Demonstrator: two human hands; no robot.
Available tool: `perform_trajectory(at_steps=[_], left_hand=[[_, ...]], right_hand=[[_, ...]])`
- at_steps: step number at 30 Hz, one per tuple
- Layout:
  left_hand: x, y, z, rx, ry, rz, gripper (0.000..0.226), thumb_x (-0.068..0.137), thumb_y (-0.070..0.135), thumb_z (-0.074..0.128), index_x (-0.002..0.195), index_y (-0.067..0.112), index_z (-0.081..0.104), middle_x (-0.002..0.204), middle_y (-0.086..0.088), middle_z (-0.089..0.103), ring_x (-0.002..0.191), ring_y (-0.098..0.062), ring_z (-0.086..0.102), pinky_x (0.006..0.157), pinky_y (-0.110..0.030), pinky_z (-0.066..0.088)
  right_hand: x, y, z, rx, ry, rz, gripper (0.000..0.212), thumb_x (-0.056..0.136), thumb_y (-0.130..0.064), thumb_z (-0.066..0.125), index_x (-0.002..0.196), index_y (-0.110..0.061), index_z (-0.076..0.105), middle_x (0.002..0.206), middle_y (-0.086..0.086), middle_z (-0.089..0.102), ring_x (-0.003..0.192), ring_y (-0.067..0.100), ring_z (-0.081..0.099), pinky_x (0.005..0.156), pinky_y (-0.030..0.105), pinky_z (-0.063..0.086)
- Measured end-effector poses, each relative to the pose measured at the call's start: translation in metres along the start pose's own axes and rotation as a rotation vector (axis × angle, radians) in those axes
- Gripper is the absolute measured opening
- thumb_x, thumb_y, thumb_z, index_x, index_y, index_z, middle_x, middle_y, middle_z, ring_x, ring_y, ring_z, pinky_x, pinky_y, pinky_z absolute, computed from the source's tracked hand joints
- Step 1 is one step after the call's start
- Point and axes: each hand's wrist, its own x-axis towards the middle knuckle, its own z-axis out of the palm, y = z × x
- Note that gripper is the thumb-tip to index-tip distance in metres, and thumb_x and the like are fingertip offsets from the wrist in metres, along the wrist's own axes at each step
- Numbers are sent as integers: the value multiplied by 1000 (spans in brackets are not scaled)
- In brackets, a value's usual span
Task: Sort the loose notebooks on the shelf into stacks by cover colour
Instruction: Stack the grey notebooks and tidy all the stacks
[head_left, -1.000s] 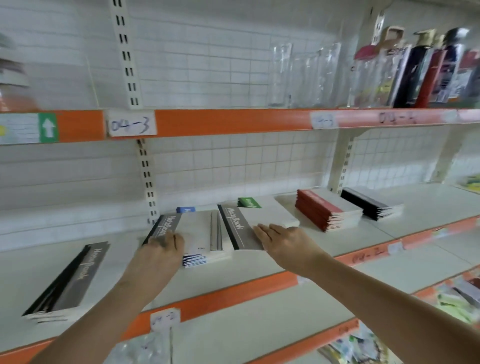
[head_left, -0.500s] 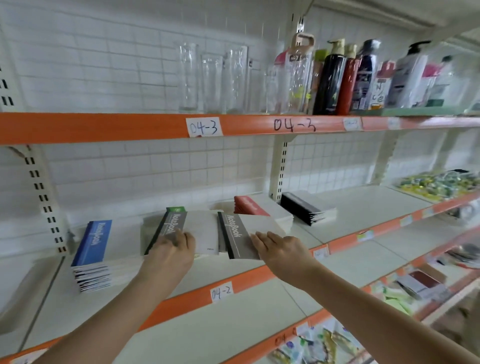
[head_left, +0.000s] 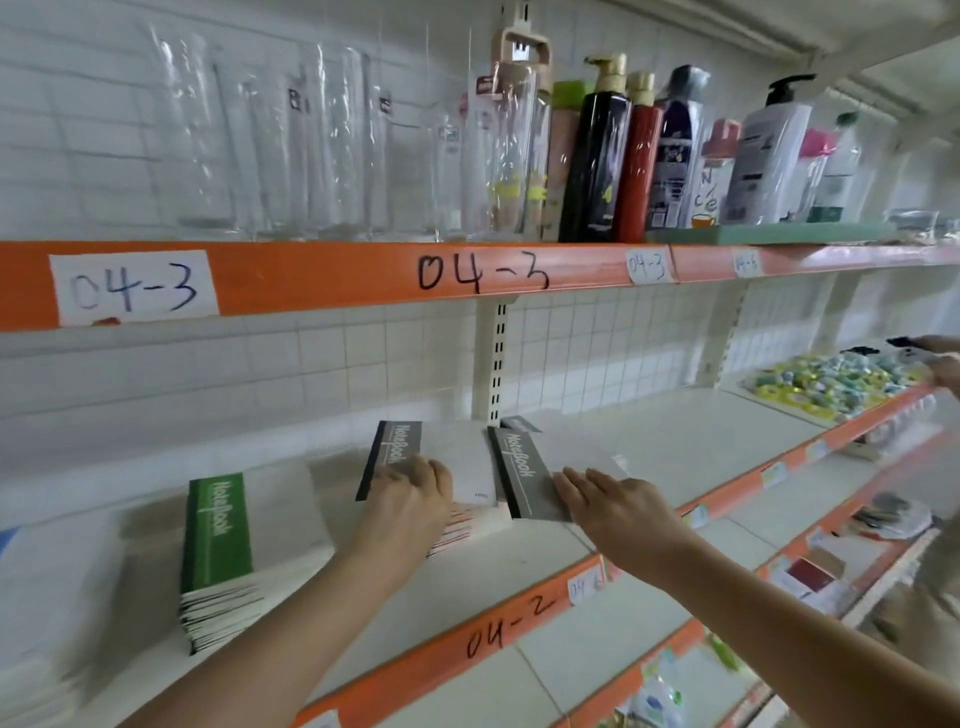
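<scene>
Two grey-spined notebooks lay side by side on the middle shelf: the left grey notebook topped a mixed pile, the right grey notebook sat just beside it. Left hand rested on the pile's near edge, fingers bent over the cover; whether it gripped could not be told. Right hand lay flat, fingers straight, on the right cover. Hands were apart, one to each book. Judged thin, light, flexible, with smooth covers likely to slide off one another; best taken at the stiffer spine edge, thumb beneath. A green stack stood well to the left. Glasses and bottles stood on the shelf above.
</scene>
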Motion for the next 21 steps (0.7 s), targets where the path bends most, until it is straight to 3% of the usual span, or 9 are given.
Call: perform_trajectory(at_steps=[3,5,7,14,21], left_hand=[[34,22,1,-16,-35,25,32,61,-5,53,89,-7,69,84,-31,68,41,-34,58,40,-28,42],[49,36,2,-21,-24,53,44,64,-5,34,89,-6,70,84,-30,68,42,-34,59,39,-26,41],[63,46,0,-19,-20,67,51,61,-4,28,89,-6,71,83,-30,69,41,-35,58,37,-26,39],[99,73,13,-44,-136,63,47,45,-4,49,88,-13,66,83,-33,66,38,-33,56,35,-27,39],[116,96,28,41,-55,-73,40,57,-12,30,81,-11,62,69,-27,61,36,-20,49,40,-21,25]], right_hand=[[-13,29,20,-5,-25,31,44,77,-1,33,103,2,68,86,9,70,62,22,65,34,28,44],[-21,44,32,9,-39,51,45,79,-2,29,102,1,68,82,8,69,60,22,64,33,28,44],[-28,58,42,21,-63,54,44,81,-3,29,101,1,68,81,8,68,59,22,64,33,27,43],[-44,101,91,77,-108,25,41,83,-7,32,99,-1,69,82,7,70,58,20,65,33,27,44],[-38,140,157,173,-152,-105,42,81,-10,31,100,-7,69,84,3,69,62,18,66,36,26,45]])
